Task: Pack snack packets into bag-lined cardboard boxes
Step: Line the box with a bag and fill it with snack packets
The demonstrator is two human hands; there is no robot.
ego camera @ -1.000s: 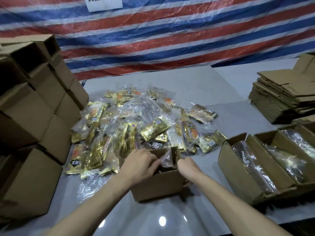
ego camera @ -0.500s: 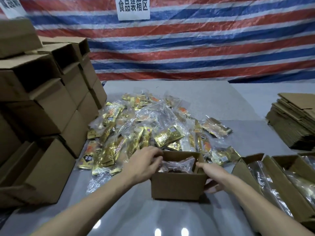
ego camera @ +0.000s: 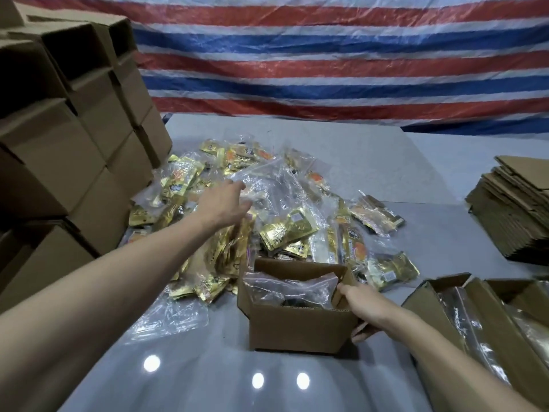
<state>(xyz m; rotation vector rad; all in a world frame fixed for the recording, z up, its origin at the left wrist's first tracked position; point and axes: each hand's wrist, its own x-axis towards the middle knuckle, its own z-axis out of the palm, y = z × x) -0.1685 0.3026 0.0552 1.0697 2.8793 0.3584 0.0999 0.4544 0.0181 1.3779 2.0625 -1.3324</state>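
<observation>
My right hand (ego camera: pixel 363 304) grips the right wall of the small cardboard box (ego camera: pixel 297 331). My thumb hooks over its top edge and my fingers curl against the outside, where the box corner partly hides them. The box stands open on the grey table (ego camera: pixel 371 150) just in front of me, with a clear bag liner (ego camera: pixel 285 288) crumpled inside. Something dark lies under the liner, too dim to name.

My left hand (ego camera: pixel 223 202) reaches over the heap of gold snack packets (ego camera: pixel 285 230) just beyond the box, and I see only its back. My fingertips run into a clear plastic bag (ego camera: pixel 264 185) lying on top of the heap. The glare there stops me telling whether they have closed on it or only touch it.

Many packets sit inside clear bags, so their printing is blurred. A loose clear bag (ego camera: pixel 170 316) lies flat to the left of the box. Stacked brown cartons (ego camera: pixel 68 150) rise at my left, cut off by the frame. Flattened cartons (ego camera: pixel 511 212) are piled at the right edge, and bag-lined boxes (ego camera: pixel 463 319) are cropped at the lower right corner. A red, white and blue striped tarpaulin (ego camera: pixel 326 60) hangs behind.
</observation>
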